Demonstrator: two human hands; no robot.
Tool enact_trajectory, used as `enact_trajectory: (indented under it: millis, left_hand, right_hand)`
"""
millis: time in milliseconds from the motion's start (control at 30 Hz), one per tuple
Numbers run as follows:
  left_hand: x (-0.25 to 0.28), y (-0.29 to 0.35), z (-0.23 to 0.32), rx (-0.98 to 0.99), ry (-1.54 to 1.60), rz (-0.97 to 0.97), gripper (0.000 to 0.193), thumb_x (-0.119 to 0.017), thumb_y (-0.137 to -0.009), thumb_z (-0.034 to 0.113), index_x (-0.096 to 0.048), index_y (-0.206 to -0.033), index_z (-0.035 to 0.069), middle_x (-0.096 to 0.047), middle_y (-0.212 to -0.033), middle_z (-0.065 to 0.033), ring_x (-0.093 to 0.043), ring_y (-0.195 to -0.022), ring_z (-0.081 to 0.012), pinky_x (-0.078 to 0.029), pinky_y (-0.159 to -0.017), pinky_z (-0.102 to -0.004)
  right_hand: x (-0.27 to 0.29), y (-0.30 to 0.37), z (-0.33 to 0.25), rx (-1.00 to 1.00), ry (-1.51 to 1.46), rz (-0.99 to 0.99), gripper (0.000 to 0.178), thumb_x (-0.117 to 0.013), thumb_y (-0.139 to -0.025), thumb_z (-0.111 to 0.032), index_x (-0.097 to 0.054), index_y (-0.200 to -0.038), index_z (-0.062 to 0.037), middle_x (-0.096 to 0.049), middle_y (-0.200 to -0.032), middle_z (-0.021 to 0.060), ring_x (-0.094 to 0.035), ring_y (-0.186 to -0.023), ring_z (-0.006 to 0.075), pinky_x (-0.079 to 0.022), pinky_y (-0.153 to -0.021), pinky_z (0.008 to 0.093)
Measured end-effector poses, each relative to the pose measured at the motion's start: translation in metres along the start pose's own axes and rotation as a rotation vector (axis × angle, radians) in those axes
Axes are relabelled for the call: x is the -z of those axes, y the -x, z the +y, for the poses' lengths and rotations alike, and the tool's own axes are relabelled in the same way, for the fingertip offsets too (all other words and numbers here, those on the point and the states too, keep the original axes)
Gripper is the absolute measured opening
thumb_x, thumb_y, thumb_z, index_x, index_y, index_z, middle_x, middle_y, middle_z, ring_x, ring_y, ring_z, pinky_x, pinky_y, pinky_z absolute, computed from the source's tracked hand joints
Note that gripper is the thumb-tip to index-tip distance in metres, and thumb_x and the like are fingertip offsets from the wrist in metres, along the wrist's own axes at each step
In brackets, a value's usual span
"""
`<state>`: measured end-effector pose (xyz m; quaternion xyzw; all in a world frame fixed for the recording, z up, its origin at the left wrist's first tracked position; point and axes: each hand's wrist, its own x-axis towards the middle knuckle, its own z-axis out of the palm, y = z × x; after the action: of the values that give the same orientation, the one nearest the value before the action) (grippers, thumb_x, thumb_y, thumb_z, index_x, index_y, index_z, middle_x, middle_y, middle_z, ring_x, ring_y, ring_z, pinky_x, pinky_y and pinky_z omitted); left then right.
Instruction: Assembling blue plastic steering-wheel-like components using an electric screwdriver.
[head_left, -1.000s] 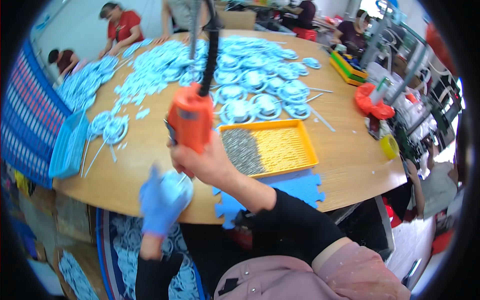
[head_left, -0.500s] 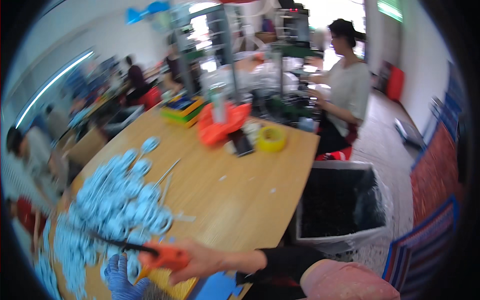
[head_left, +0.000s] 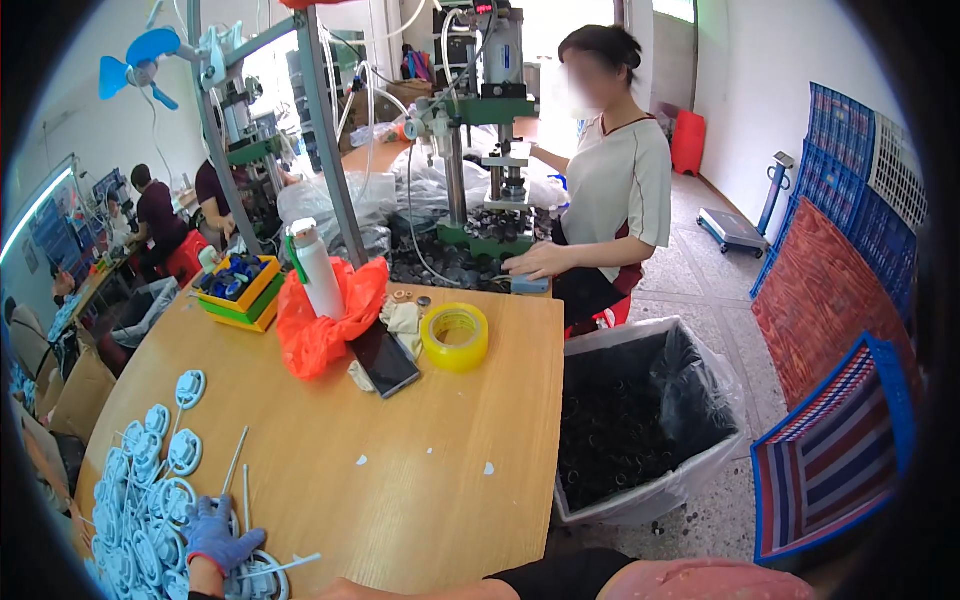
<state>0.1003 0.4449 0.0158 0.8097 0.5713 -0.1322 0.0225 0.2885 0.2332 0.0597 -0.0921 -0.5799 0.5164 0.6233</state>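
Note:
My left hand [head_left: 222, 535], in a blue glove, lies with fingers spread on a pile of light-blue plastic parts [head_left: 140, 540]. The parts are round discs with openings, many joined to thin rods. Whether the glove grips any of them is not visible; the fingers look stretched out. Just right of it, a thin loose rod [head_left: 236, 460] lies on the table. At the lower edge only the back part of my right hand [head_left: 350, 589] shows, with its dark sleeve. Its fingers, and anything in them, are cut off by the frame.
On the wooden table [head_left: 430, 520] are yellow tape [head_left: 455, 338], a phone [head_left: 385, 358], a white bottle [head_left: 318, 270] in a red bag [head_left: 300, 340], and stacked bins [head_left: 238, 290]. A lined bin [head_left: 650, 440] stands right. A co-worker [head_left: 625, 180] sits by a press [head_left: 500, 150].
My view has swung right. The right hand, which held an orange-handled tool over the pile, has dropped to the lower edge. The tool is out of sight. The left hand now rests on the parts.

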Motion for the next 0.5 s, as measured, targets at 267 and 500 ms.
enact_trajectory:
  millis: [267, 500]
  left_hand:
    - [-0.062, 0.084, -0.112, -0.012, 0.108, 0.183, 0.062, -0.060, -0.079, 0.029, -0.043, -0.135, 0.010, -0.035, -0.139, -0.0271, -0.037, -0.127, -0.0421, -0.036, -0.103, -0.0462]
    - [-0.047, 0.174, -0.158, -0.127, 0.061, 0.319, 0.045, -0.054, -0.087, 0.034, -0.051, -0.126, 0.011, -0.046, -0.131, -0.0200, -0.051, -0.113, -0.0366, -0.042, -0.094, -0.0451]
  right_hand:
    - [0.001, 0.007, 0.022, -0.292, 0.039, -0.133, 0.052, -0.085, -0.069, -0.025, -0.062, -0.112, -0.0063, -0.068, -0.099, 0.0092, -0.063, -0.089, 0.0151, -0.049, -0.078, 0.0285]
    - [-0.009, -0.002, 0.004, -0.272, 0.259, -0.089, 0.046, -0.085, -0.065, -0.021, -0.064, -0.102, -0.0028, -0.067, -0.088, 0.0082, -0.065, -0.075, 0.0190, -0.051, -0.069, 0.0309]
